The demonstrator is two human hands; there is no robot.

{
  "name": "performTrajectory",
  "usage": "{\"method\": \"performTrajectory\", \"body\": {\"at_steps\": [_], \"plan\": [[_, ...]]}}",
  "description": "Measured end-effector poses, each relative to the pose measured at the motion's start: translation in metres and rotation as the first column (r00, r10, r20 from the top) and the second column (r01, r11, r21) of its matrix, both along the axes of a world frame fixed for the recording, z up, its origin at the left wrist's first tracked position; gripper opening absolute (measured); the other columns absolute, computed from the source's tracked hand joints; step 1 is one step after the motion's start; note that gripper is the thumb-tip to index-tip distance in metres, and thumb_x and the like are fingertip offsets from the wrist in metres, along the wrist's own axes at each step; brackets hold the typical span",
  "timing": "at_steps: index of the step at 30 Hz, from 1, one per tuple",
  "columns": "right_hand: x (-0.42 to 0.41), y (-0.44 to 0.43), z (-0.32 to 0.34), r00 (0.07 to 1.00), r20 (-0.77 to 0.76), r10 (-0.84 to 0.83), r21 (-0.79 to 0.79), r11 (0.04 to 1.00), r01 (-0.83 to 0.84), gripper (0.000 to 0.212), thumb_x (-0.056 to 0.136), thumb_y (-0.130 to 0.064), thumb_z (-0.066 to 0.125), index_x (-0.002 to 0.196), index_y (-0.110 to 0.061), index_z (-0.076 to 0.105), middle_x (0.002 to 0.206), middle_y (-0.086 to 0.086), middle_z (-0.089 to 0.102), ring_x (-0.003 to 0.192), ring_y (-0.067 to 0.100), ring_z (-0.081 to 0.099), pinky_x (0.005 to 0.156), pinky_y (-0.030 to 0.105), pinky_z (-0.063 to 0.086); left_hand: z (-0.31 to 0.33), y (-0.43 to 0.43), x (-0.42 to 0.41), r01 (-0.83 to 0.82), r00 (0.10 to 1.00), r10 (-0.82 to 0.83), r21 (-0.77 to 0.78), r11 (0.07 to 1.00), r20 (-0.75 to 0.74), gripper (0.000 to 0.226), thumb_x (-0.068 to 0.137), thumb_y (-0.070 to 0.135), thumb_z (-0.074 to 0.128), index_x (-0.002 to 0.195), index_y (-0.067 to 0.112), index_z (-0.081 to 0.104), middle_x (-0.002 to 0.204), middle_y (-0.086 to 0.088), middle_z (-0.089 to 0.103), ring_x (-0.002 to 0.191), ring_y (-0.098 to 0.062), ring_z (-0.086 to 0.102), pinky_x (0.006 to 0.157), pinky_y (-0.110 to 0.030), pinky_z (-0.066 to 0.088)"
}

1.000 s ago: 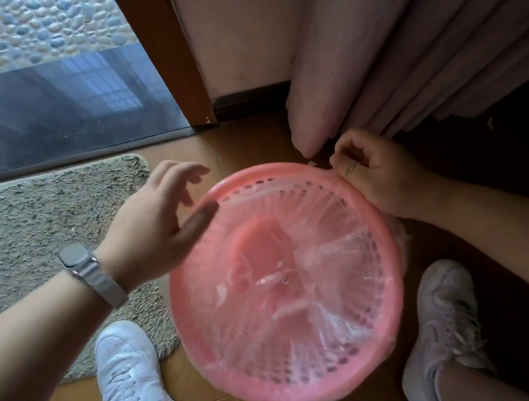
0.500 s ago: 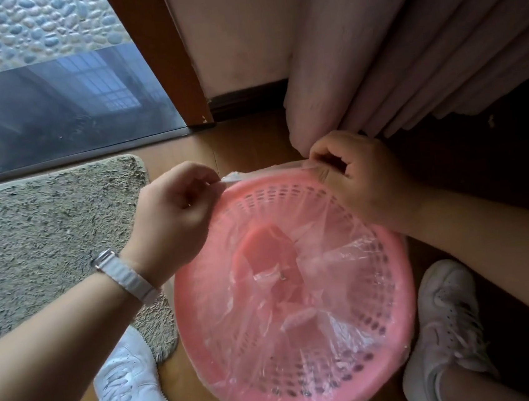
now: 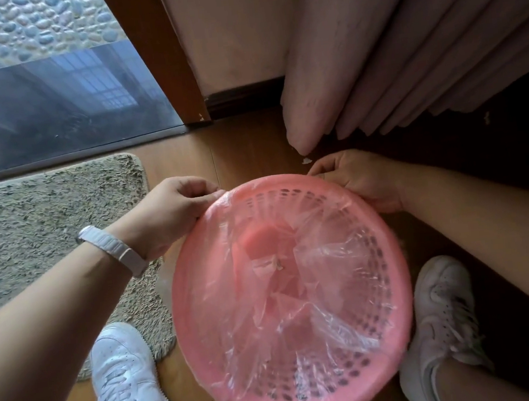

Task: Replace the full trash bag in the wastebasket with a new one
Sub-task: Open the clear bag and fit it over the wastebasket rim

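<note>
The round pink perforated plastic wastebasket (image 3: 183, 310) is standing on the brown wooden floor (image 3: 244, 147) between the left white sneaker (image 3: 125, 378) and the right white sneaker (image 3: 441, 312), and the clear thin plastic trash bag (image 3: 331, 258) is lining its interior with the bag edge lying over the rim. The left hand (image 3: 172, 210) is pinching the bag edge at the rim's 11 o'clock position, while the right hand (image 3: 359, 180) is gripping the bag-covered rim at 1 o'clock with curled fingers. A beige shaggy mat (image 3: 46, 216) is lying at 9 o'clock from the wastebasket.
</note>
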State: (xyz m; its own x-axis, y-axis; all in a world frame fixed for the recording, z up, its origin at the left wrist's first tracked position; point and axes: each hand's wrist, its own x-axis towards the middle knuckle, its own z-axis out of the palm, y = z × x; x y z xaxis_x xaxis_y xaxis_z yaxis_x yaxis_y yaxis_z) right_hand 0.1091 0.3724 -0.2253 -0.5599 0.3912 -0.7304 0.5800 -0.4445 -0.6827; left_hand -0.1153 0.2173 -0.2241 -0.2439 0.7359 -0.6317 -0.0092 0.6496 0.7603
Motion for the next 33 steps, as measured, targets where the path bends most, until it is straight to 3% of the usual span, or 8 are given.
{"method": "performTrajectory", "body": {"at_steps": [3,7,10,13,22,26,29,33], "plan": [[0.004,0.000,0.009,1.000,0.006,-0.010,0.347,0.938,0.007,0.008,0.089,-0.019,0.066,0.095,-0.015,0.069,0.089,0.003,0.069,0.076,0.011,0.062,0.065,0.023,0.054,0.003,-0.004,0.001,0.057,0.947,-0.016,0.118,0.991,-0.320,0.021,0.086,0.036,0.066,0.083,0.016,0.070,0.074,-0.002,0.066,0.063,-0.014,0.054,0.064,-0.027,0.043],[0.024,-0.012,0.040,0.987,0.000,0.159,0.806,0.584,-0.095,0.013,0.086,-0.028,0.066,0.094,-0.018,0.063,0.079,-0.004,0.060,0.071,0.010,0.056,0.063,0.025,0.048,0.028,-0.013,0.012,0.413,0.675,-0.106,0.255,0.874,-0.730,0.039,0.084,0.053,0.053,0.105,0.022,0.063,0.091,0.003,0.058,0.076,-0.011,0.058,0.066,-0.021,0.046],[0.043,-0.036,0.047,0.944,0.220,0.246,0.858,0.411,-0.307,0.035,0.075,-0.041,0.064,0.103,-0.020,0.060,0.085,-0.010,0.049,0.072,0.013,0.051,0.063,0.030,0.046,0.034,-0.011,0.029,0.622,0.415,-0.205,0.111,0.775,-0.886,0.050,0.085,0.052,0.054,0.121,0.018,0.057,0.107,-0.006,0.057,0.090,-0.026,0.059,0.073,-0.039,0.053],[0.048,-0.051,0.033,0.928,0.309,0.209,0.807,0.459,-0.372,0.026,0.079,-0.036,0.067,0.098,-0.023,0.055,0.090,-0.007,0.051,0.079,0.018,0.054,0.067,0.033,0.048,0.031,0.005,0.056,0.714,0.240,-0.278,-0.025,0.700,-0.930,0.053,0.087,0.048,0.056,0.130,0.019,0.051,0.114,-0.007,0.057,0.100,-0.030,0.056,0.079,-0.042,0.051],[0.020,-0.025,0.014,0.976,0.189,0.105,0.740,0.638,-0.212,0.025,0.079,-0.029,0.069,0.070,-0.022,0.047,0.062,-0.007,0.048,0.055,0.010,0.042,0.051,0.030,0.036,0.011,0.031,0.060,0.535,0.353,-0.231,-0.008,0.845,-0.907,0.029,0.094,0.046,0.045,0.104,0.019,0.051,0.094,-0.009,0.055,0.085,-0.036,0.056,0.059,-0.035,0.032],[0.023,-0.012,0.030,0.973,0.165,0.163,0.896,0.388,-0.217,0.029,0.077,-0.031,0.073,0.094,-0.013,0.058,0.090,0.001,0.052,0.077,0.018,0.050,0.068,0.031,0.044,0.015,0.024,0.037,0.387,0.444,-0.193,-0.007,0.922,-0.875,0.025,0.096,0.042,0.043,0.086,0.019,0.041,0.082,-0.006,0.050,0.074,-0.038,0.055,0.057,-0.035,0.033],[0.039,-0.008,0.031,0.975,0.174,0.137,0.939,0.275,-0.206,0.035,0.073,-0.035,0.072,0.097,-0.011,0.060,0.095,0.009,0.054,0.082,0.026,0.055,0.072,0.036,0.048,0.024,0.007,0.025,0.366,0.379,-0.214,-0.067,0.928,-0.900,0.030,0.095,0.042,0.044,0.080,0.016,0.039,0.073,-0.010,0.054,0.064,-0.037,0.054,0.054,-0.034,0.033],[0.057,-0.015,0.019,0.971,0.215,0.101,0.820,0.522,-0.236,0.036,0.074,-0.024,0.073,0.106,-0.020,0.056,0.095,0.004,0.063,0.082,0.025,0.061,0.071,0.042,0.053,0.035,-0.009,0.016,0.415,0.274,-0.336,-0.204,0.887,-0.901,0.026,0.087,0.044,0.050,0.083,0.019,0.047,0.081,-0.009,0.062,0.064,-0.031,0.052,0.055,-0.033,0.040]]}}
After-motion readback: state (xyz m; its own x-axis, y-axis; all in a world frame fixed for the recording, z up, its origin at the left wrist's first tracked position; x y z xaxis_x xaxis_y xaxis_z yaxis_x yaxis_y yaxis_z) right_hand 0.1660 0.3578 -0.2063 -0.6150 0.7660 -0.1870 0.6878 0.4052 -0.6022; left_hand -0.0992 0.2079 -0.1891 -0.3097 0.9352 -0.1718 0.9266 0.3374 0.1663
